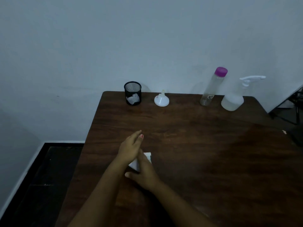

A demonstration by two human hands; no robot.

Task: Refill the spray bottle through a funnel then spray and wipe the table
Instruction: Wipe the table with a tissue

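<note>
A folded white tissue (pixel 148 156) lies on the dark wooden table (pixel 205 141) near its left side. My right hand (pixel 144 175) is closed around the tissue from the near side. My left hand (pixel 131 146) lies just beyond it, fingers stretched out, its heel against the tissue. The white spray bottle (pixel 232 99) stands at the table's far right edge with pale liquid in its lower part. A white funnel (pixel 161 99) rests upside down at the far middle. A tall clear bottle (pixel 210 90) with a purple cap stands between funnel and spray bottle.
A black mesh cup (pixel 132 93) holding crumpled white paper stands at the far left corner. The table's back edge meets a pale wall. Dark floor (pixel 41 185) drops off beside the left edge. Dark metal framework (pixel 293 104) stands past the far right corner.
</note>
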